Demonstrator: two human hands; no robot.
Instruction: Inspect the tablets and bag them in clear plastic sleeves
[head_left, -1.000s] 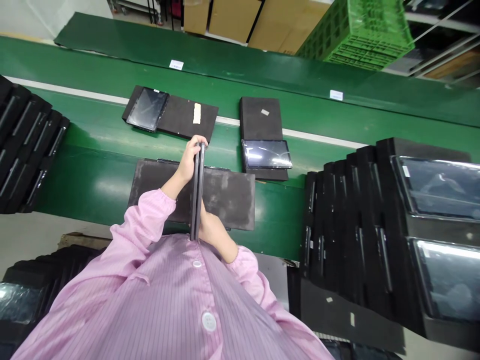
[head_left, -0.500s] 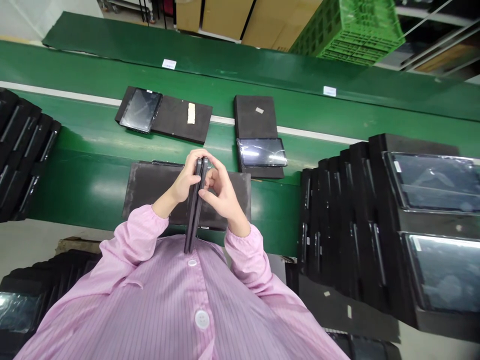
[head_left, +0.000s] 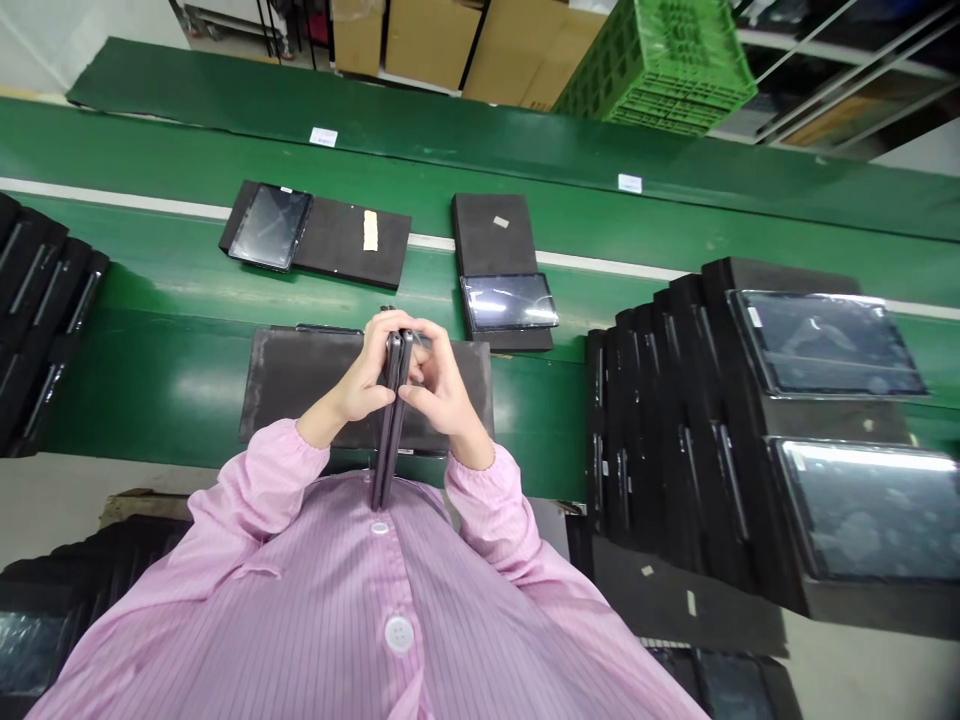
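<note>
Fingers (head_left: 384, 328) of left hand (head_left: 352, 385) and right hand (head_left: 442, 392) closed around two upright slim dark tablets (head_left: 388, 425), above a black foam pad (head_left: 300, 390).

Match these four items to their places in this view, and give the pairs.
Items:
1. Green plastic crate
2. Two slim dark tablets
3. Cardboard boxes
4. Stacked black foam trays

Places:
A. Held on edge between the left hand and right hand
B. Top right of the view
C. Right of the hands, in a row
D. Top centre of the view

Pairs: 1-B, 2-A, 3-D, 4-C
</note>
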